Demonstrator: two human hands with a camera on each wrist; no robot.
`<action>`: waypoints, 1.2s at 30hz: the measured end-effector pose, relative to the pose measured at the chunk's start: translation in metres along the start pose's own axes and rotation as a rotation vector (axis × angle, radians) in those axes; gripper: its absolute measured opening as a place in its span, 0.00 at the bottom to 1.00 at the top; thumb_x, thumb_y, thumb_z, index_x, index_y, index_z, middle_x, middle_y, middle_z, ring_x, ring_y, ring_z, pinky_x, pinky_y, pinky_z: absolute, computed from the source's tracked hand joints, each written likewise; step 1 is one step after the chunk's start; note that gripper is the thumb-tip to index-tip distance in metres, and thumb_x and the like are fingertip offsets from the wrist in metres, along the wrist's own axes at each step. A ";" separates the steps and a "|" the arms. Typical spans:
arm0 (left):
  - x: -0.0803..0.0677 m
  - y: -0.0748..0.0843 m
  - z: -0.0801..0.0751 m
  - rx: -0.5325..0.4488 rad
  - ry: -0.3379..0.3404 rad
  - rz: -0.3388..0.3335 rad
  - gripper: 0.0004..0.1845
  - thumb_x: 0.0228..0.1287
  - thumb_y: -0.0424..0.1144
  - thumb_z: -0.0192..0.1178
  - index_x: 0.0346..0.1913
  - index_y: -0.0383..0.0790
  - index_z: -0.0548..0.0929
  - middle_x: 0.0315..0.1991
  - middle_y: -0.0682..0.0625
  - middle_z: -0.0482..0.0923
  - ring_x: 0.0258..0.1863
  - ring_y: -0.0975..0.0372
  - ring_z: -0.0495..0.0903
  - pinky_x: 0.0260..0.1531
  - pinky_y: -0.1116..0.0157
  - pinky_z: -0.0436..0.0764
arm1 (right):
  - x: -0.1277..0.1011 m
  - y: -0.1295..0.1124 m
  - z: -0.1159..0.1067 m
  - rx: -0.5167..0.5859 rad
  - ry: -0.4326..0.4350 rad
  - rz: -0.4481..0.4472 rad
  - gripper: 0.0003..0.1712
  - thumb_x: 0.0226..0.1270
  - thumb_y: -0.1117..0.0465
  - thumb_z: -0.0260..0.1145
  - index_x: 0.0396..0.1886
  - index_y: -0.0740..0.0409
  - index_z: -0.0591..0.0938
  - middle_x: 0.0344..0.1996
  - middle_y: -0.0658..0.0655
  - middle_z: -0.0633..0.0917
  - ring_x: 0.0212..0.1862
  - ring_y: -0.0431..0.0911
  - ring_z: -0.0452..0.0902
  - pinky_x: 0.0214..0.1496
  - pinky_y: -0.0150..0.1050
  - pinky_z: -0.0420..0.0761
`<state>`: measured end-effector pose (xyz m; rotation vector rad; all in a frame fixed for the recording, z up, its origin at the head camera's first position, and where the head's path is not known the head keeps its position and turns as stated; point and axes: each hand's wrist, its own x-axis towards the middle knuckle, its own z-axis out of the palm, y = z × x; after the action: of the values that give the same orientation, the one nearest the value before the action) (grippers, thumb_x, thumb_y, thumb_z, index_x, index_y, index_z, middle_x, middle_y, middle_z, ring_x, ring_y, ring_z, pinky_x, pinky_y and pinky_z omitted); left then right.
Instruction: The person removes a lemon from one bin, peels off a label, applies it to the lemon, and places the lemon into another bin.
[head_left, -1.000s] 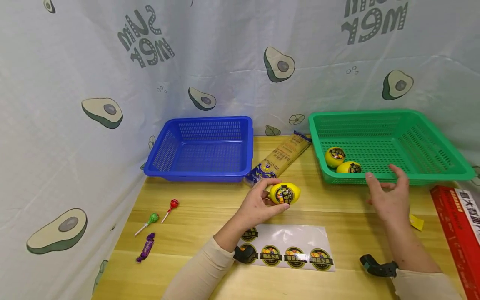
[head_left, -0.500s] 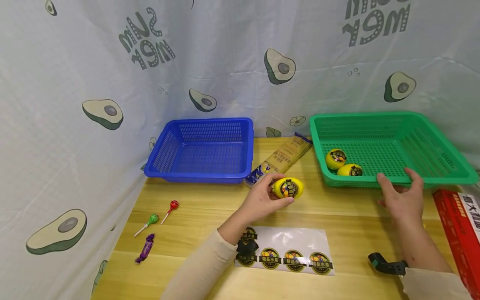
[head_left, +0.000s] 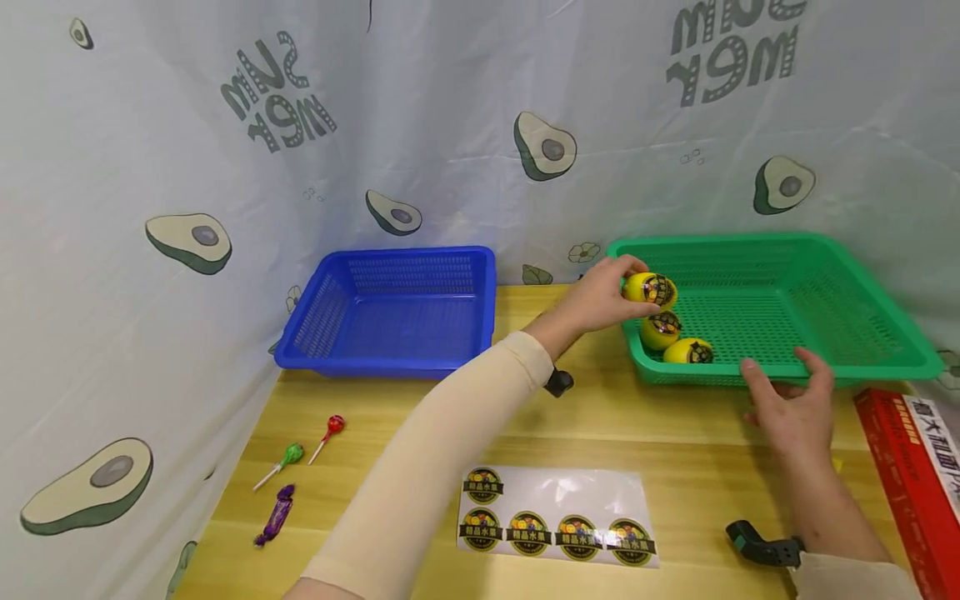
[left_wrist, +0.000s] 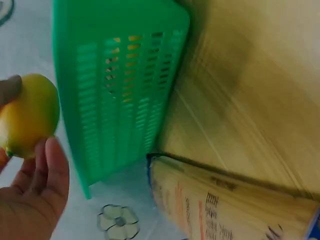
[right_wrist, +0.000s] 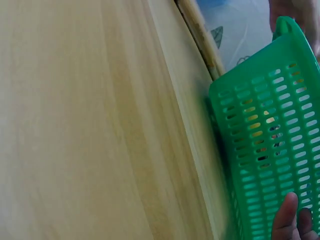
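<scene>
Over green basket [head_left: 862, 350], L hand [head_left: 596, 300] gripping 1 lemon [head_left: 649, 289], 2 lemons [head_left: 675, 342] inside, R hand [head_left: 791, 408] relaxed open.

Head view: bright, even, diffuse illumination from above; shadows are soft and short, the clearest lying under the left forearm on the wooden table [head_left: 420, 417]. A pale glare patch sits on the glossy sticker sheet [head_left: 558, 517]. Wide-angle distortion bends the avocado-print curtain [head_left: 187, 167] and stretches forms toward the frame edges; focus is sharp throughout. Left wrist view: dimmer, with strong motion blur smearing the green basket [left_wrist: 120, 90] and the pasta packet [left_wrist: 225, 205]; the lemon [left_wrist: 27, 115] is soft. Right wrist view: the table grain is streaked by blur.
</scene>
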<state>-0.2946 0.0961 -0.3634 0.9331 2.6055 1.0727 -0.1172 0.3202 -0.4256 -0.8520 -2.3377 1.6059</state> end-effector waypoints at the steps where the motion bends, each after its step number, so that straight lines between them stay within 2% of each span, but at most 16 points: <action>1: 0.006 -0.001 0.001 0.037 0.003 -0.015 0.34 0.63 0.56 0.71 0.68 0.52 0.73 0.59 0.57 0.75 0.52 0.69 0.75 0.47 0.76 0.77 | -0.001 0.000 0.002 0.007 0.001 -0.003 0.47 0.72 0.42 0.63 0.81 0.28 0.47 0.40 0.48 0.71 0.22 0.35 0.78 0.26 0.31 0.81; 7: 0.024 -0.008 0.010 0.154 0.000 -0.114 0.34 0.62 0.59 0.70 0.69 0.58 0.74 0.60 0.62 0.78 0.55 0.69 0.77 0.56 0.71 0.76 | -0.006 0.002 0.010 0.022 0.007 -0.007 0.46 0.72 0.42 0.64 0.80 0.27 0.48 0.41 0.47 0.70 0.28 0.31 0.77 0.26 0.30 0.82; 11: 0.031 -0.006 0.016 0.222 0.025 -0.159 0.34 0.62 0.61 0.69 0.69 0.61 0.74 0.62 0.66 0.78 0.59 0.70 0.76 0.65 0.69 0.67 | -0.008 0.001 0.009 0.032 0.010 -0.012 0.45 0.72 0.42 0.64 0.80 0.26 0.49 0.41 0.47 0.70 0.28 0.31 0.77 0.25 0.30 0.83; 16: 0.035 -0.003 0.022 0.307 0.061 -0.204 0.33 0.62 0.63 0.68 0.69 0.65 0.74 0.61 0.69 0.79 0.56 0.72 0.76 0.59 0.69 0.61 | -0.009 -0.003 0.007 0.024 0.008 -0.028 0.45 0.72 0.42 0.64 0.80 0.25 0.48 0.41 0.47 0.69 0.30 0.31 0.75 0.26 0.29 0.82; 18: 0.035 -0.004 0.024 0.322 0.065 -0.218 0.33 0.62 0.64 0.67 0.69 0.66 0.73 0.61 0.69 0.78 0.57 0.72 0.75 0.58 0.69 0.61 | -0.010 -0.004 0.007 0.034 0.008 -0.025 0.45 0.72 0.44 0.64 0.79 0.26 0.49 0.41 0.47 0.69 0.30 0.31 0.75 0.26 0.29 0.82; 24: 0.032 -0.009 0.022 0.290 0.062 -0.232 0.33 0.63 0.65 0.66 0.70 0.67 0.72 0.69 0.68 0.71 0.67 0.69 0.69 0.67 0.67 0.62 | -0.007 -0.007 0.011 0.058 0.010 -0.021 0.44 0.72 0.45 0.65 0.79 0.26 0.50 0.39 0.45 0.71 0.30 0.31 0.75 0.25 0.29 0.82; 29: 0.012 -0.015 0.018 0.197 0.100 -0.200 0.30 0.69 0.63 0.61 0.72 0.63 0.71 0.74 0.60 0.66 0.70 0.63 0.67 0.72 0.63 0.64 | -0.002 -0.006 0.012 0.074 -0.002 -0.015 0.45 0.72 0.45 0.65 0.79 0.26 0.50 0.39 0.45 0.71 0.28 0.33 0.76 0.25 0.29 0.82; 33: -0.019 -0.018 0.014 0.145 0.159 -0.152 0.28 0.74 0.59 0.57 0.72 0.58 0.72 0.73 0.56 0.68 0.68 0.60 0.68 0.68 0.63 0.69 | 0.000 -0.004 0.011 0.045 -0.016 0.005 0.46 0.72 0.42 0.64 0.80 0.26 0.48 0.41 0.46 0.71 0.25 0.34 0.78 0.26 0.28 0.81; 36: -0.050 -0.018 0.011 0.141 0.220 -0.129 0.26 0.75 0.56 0.56 0.72 0.55 0.72 0.71 0.54 0.70 0.65 0.58 0.69 0.62 0.63 0.72 | 0.000 -0.002 0.007 -0.012 -0.026 0.001 0.47 0.72 0.39 0.62 0.81 0.26 0.45 0.42 0.46 0.70 0.21 0.35 0.80 0.29 0.25 0.78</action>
<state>-0.2598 0.0629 -0.3873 0.6954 2.9072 1.0224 -0.1214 0.3146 -0.4260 -0.8406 -2.3672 1.6142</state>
